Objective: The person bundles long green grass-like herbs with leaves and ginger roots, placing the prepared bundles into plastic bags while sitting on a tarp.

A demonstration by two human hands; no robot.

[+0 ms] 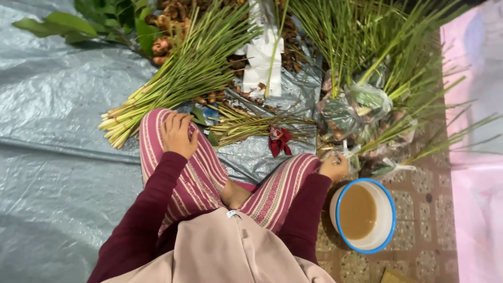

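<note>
Head view: left hand (177,134) flat on knee, fingers apart; right hand (334,167) among plastic bags (348,112), grip unclear.

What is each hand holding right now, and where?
Left hand rests flat on the knee, holding nothing. Right hand touches the plastic bags; any hold cannot be told.

The clear plastic bag (350,112) sits on the grey sheet (63,105) near the right knee, bulging and crumpled, its neck drawn together at the bottom. Green stalks and brownish root pieces show through its film. A second, smaller tied bag (385,160) lies just beside it, lower right, on the tiled floor (429,209). The bundle of lemongrass (178,78) lies slanting on the sheet near the left knee, pale cut ends fanned toward the lower left, green tops pointing up and right.
</note>
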